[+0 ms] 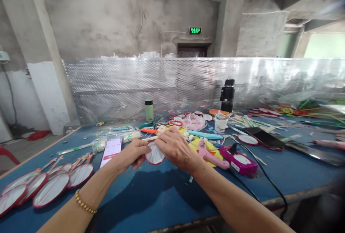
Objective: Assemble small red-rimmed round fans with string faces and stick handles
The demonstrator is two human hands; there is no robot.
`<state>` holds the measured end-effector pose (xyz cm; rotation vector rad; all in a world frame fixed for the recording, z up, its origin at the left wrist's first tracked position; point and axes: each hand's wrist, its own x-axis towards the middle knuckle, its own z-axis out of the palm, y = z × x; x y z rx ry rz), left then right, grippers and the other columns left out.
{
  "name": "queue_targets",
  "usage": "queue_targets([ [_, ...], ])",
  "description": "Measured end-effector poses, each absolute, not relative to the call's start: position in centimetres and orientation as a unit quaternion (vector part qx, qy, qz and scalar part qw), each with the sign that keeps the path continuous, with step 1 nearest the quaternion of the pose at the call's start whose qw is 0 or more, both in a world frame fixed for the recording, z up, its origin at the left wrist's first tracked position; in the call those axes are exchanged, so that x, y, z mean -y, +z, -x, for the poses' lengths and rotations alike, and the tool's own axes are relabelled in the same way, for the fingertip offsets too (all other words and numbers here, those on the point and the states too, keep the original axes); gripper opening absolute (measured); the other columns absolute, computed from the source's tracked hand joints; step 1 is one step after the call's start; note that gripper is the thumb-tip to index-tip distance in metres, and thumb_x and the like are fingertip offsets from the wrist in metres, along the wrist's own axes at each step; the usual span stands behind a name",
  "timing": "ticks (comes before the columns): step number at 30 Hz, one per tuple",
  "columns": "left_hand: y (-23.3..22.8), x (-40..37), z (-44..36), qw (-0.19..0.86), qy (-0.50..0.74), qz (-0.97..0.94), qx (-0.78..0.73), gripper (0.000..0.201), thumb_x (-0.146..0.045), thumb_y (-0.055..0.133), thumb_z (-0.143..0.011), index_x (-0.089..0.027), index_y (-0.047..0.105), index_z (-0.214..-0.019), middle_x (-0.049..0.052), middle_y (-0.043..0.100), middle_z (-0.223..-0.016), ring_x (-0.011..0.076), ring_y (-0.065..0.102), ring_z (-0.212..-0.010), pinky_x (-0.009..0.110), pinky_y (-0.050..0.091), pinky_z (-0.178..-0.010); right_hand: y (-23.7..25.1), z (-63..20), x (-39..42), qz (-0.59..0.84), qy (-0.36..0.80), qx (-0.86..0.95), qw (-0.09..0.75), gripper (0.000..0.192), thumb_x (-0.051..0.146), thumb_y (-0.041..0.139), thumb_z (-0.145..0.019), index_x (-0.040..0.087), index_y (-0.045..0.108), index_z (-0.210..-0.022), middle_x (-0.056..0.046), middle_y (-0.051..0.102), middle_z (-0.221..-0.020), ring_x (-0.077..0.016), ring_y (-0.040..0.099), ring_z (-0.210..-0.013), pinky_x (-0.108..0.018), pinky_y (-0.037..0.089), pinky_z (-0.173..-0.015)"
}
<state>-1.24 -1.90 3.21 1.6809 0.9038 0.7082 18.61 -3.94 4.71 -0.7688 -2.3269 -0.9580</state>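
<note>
My left hand (133,154) and my right hand (175,147) meet over the blue table (151,197) and both grip one small round fan (155,155), white with a red rim. The left hand pinches its left edge; the right hand covers its top and right side. A thin wooden stick (151,138) pokes out behind the hands. A gold bracelet (84,202) sits on my left wrist.
Several finished red-rimmed fans (51,190) lie at the left. A phone (110,150) lies behind my left hand. A pink glue gun (208,155), a magenta box (238,161) with a black cable, scissors (175,122), a green bottle (149,110), a cup (220,123) and scattered sticks crowd the far side.
</note>
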Motion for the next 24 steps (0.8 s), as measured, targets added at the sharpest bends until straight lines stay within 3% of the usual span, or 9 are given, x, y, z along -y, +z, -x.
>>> queue_targets([
  [8,3.36,1.79,1.40,0.504,0.264,-0.724,-0.390,0.021,-0.031,0.051,-0.077,-0.020,0.043,-0.061,-0.007,0.040,-0.035,0.0060,0.029,-0.028,0.020,0.017,-0.033,4.86,-18.44,3.92,0.272,-0.356,0.867,0.217,0.023,0.013,0.041,-0.096,0.017,0.052,-0.076,-0.003,0.057,-0.074,-0.0163,0.045,-0.070,-0.033,0.026,-0.070],
  [24,3.79,1.88,1.71,0.488,0.244,-0.742,-0.389,0.020,-0.031,0.051,-0.078,-0.019,0.045,-0.063,-0.008,0.038,-0.036,0.0057,0.029,-0.029,0.018,0.022,-0.034,4.04,-18.77,3.27,0.290,-0.341,0.866,0.225,0.021,0.006,0.041,-0.091,0.017,0.050,-0.075,-0.003,0.054,-0.072,-0.0163,0.043,-0.066,-0.031,0.030,-0.068],
])
